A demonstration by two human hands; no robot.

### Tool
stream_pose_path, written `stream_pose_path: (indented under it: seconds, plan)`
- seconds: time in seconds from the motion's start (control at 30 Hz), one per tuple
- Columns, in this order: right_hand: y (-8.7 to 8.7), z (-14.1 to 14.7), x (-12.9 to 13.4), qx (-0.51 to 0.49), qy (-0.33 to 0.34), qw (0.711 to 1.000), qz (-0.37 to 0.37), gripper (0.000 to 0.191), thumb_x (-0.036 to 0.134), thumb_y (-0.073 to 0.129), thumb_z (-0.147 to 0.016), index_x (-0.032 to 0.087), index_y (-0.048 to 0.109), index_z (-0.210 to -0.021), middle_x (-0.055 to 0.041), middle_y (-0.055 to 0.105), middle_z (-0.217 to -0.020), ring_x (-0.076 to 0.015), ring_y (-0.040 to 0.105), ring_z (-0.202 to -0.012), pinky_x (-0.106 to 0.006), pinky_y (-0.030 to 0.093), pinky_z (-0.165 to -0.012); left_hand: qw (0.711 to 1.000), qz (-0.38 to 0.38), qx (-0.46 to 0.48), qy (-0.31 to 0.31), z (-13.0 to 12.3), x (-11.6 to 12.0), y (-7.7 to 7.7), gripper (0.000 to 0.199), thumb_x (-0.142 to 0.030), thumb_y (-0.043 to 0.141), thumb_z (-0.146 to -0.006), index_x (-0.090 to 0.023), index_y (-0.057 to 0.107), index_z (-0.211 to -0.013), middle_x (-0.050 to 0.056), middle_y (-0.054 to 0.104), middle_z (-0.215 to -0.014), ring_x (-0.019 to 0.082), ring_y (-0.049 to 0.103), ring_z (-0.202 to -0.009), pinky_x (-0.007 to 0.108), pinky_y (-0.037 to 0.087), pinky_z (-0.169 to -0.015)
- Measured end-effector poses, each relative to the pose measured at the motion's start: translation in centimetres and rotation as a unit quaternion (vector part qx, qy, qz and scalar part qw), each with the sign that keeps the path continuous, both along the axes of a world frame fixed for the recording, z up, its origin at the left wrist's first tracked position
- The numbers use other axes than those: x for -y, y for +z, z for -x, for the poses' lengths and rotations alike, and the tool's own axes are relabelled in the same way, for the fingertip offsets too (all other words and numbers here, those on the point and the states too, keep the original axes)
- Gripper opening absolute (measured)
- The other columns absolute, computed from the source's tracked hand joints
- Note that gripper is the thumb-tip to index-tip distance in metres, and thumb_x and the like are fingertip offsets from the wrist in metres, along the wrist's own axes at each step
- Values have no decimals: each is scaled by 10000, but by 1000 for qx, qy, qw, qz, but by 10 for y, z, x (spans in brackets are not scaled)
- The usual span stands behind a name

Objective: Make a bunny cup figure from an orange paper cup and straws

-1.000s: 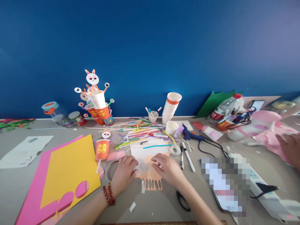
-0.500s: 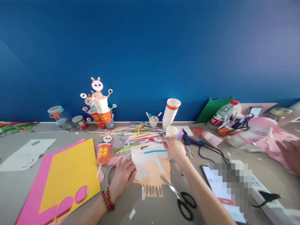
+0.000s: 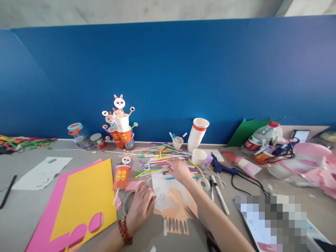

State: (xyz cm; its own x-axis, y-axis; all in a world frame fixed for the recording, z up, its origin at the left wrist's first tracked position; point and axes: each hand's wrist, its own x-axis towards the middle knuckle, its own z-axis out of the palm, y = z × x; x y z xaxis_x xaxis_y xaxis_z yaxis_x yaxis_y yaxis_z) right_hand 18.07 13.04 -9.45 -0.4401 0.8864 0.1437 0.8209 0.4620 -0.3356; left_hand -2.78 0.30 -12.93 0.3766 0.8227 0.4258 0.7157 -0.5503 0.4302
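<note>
Along the near side of the bench (image 3: 147, 241), from my standing place: scissors (image 3: 201, 225), dark handles toward the person, blade tips at the peach paper (image 3: 181, 210). Peach paper lies flat between the forearms; its near edge is cut into a row of narrow slots. White paper strip (image 3: 165, 226) beside the slots.

Left hand (image 3: 142, 203), red bead bracelet (image 3: 125, 231) at its wrist, sits at the left margin of the white sheet (image 3: 168, 189), which overlaps the peach paper. Left grip: fingers curled, thumb near them; cannot tell whether anything is pinched. To its left, a yellow sheet (image 3: 89, 185) with round cut-outs lies on a magenta sheet (image 3: 42, 224).

Right hand (image 3: 179, 168) reaches over the far part of the white sheet, by the near side of the drinking straws (image 3: 148, 154). Right grip: fingers bent downward, tips partly hidden; cannot tell if they are closed on anything. To its right: tape roll (image 3: 204, 184), white marker (image 3: 220, 194), blue glue gun (image 3: 223, 168).

Farther: orange cup (image 3: 121, 177) with rabbit face, left of the straws; tilted stack of white cups (image 3: 196, 138) near the blue partition (image 3: 168, 77).
</note>
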Motion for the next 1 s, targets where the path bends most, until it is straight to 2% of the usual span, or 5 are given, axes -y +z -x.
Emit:
stream_pose_path:
  seconds: [0.4, 0.57, 0.7, 0.83, 1.0]
  plan:
    - [2, -37, 7, -52, -32, 998, -13, 175, 182, 527, -922, 180, 698, -959, -78, 705, -1028, -223, 621, -982, -300, 437, -836, 996, 27, 65, -46, -1, 3, 2, 146, -99, 447, -922, -239, 464, -883, -4, 627, -809, 161, 604, -776, 472, 380, -1067]
    - [4, -26, 46, -82, 5, 996, 15, 115, 213, 576, -904, 191, 689, -899, -58, 711, -937, -214, 641, -909, -283, 457, -788, 994, 27, 95, -49, -2, 5, 4, 108, -119, 448, -936, -223, 477, -942, 8, 627, -864, 171, 617, -856, 431, 407, -1039]
    - [6, -3, 90, -172, 122, 970, 122, 76, 270, 613, -914, 222, 672, -920, -3, 700, -870, -155, 644, -787, -217, 458, -701, 990, 50, 116, -59, -8, 6, 5, 87, -142, 463, -940, -208, 519, -944, 34, 638, -900, 183, 611, -865, 313, 491, -814]
    - [5, 8, 115, -205, 82, 963, 152, 91, 273, 658, -881, 197, 632, -837, -2, 665, -773, -166, 607, -731, -235, 427, -660, 987, 78, 129, -53, -11, 8, 14, 91, -145, 507, -913, -197, 571, -874, 23, 639, -802, 176, 596, -771, 272, 458, -697]
    - [2, 6, 118, -276, 67, 945, 165, 151, 290, 551, -951, 197, 603, -845, 1, 638, -758, -153, 583, -701, -226, 406, -619, 980, 100, 160, -60, -11, 8, 37, 139, -144, 531, -904, -204, 656, -899, 12, 678, -743, 167, 620, -769, 254, 456, -722]
